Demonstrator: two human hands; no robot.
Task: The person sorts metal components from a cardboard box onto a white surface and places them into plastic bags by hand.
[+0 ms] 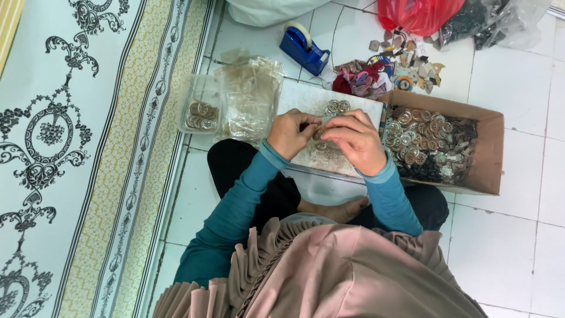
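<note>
Here, both hands meet over a pale flat board (306, 97) resting on the person's lap, the surface for the work. The left hand (289, 133) and right hand (355, 140) have their fingers pinched shut together on a small round metal ring piece (318, 133). A few more shiny rings (337, 106) lie just beyond. To the right, a cardboard box (489, 150) holds many. Left, crinkled clear plastic bags (250, 97) are heaped.

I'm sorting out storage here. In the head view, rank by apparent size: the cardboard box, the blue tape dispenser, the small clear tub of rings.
1. cardboard box
2-3. blue tape dispenser and small clear tub: they look alike, so no ranking.
</note>
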